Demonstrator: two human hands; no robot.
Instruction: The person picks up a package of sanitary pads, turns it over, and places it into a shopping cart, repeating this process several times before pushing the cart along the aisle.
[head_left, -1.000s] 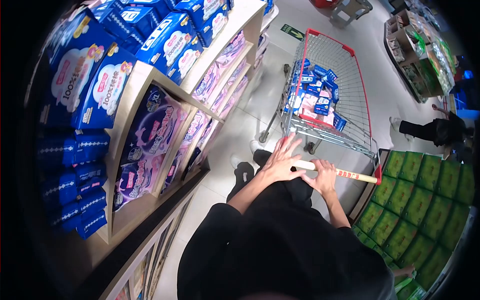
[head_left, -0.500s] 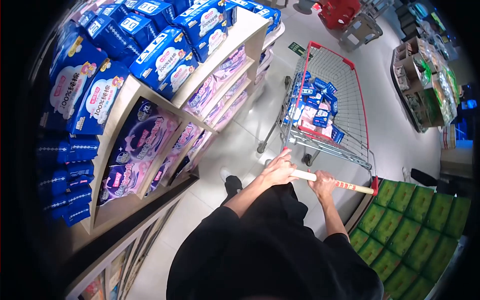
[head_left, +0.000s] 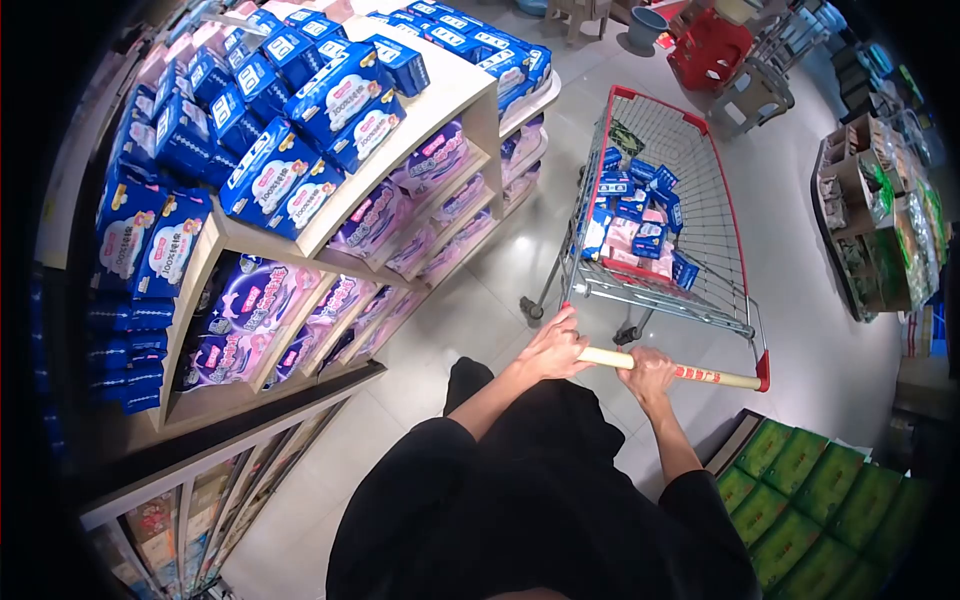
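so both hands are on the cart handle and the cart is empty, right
Not quite. The head view shows the left hand and right hand both gripping the cart handle, but the cart is not empty: blue and pink packages lie in its basket.

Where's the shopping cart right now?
In the head view the shopping cart stands right of centre, just ahead of the left hand and right hand gripping its handle, beside the shelves.

Cart point(head_left: 690, 200): bare wire metal, smooth pale handle point(head_left: 690, 374). Packs point(head_left: 300, 180): glossy plastic film. Floor point(head_left: 800, 270): polished, reflective. Shelves point(head_left: 400, 140): matt wood-look.
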